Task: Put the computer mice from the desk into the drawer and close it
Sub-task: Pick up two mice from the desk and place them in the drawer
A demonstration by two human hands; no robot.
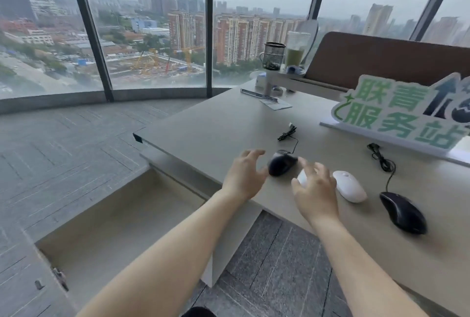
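Beige desk [216, 123] carries four mice. Black wired mouse [282, 162] between left fingers [254, 157] and right fingers [309, 168]. White mouse [302, 178] partly hidden under right fingers. Second white mouse [349, 185] just right of them. Second black mouse [403, 212] farther right. Green sign [396, 113] well beyond fingertips.

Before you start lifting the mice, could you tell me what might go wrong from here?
The black wired mouse by the left hand trails a cord that could snag or drag. The right hand covers a white mouse close to another white mouse, which it might knock.
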